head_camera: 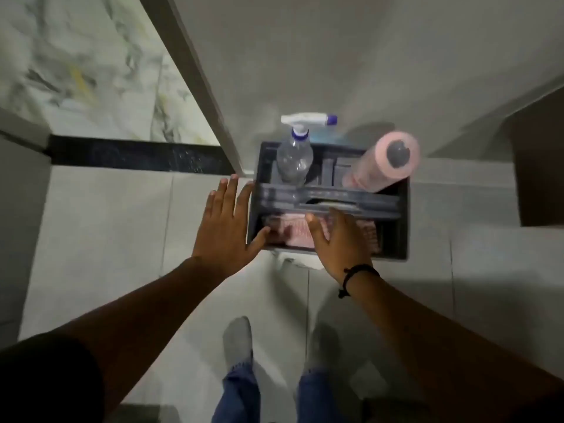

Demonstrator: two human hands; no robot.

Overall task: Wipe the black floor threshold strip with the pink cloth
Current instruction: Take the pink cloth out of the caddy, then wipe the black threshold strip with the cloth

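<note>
While the pink cloth (297,232) lies in the dark caddy's (403,221) near compartment, the right hand (338,239) hovers over it, grip apart; the left hand (227,224), also spread, is beside the caddy, below the black threshold strip (137,155).

A home doorway: pale floor tiles (100,227) meet veined marble flooring (76,71) at a black threshold strip (137,155) in the left of the frame, with a cleaning caddy (396,227) on the floor and socked feet (238,340) at the bottom
</note>
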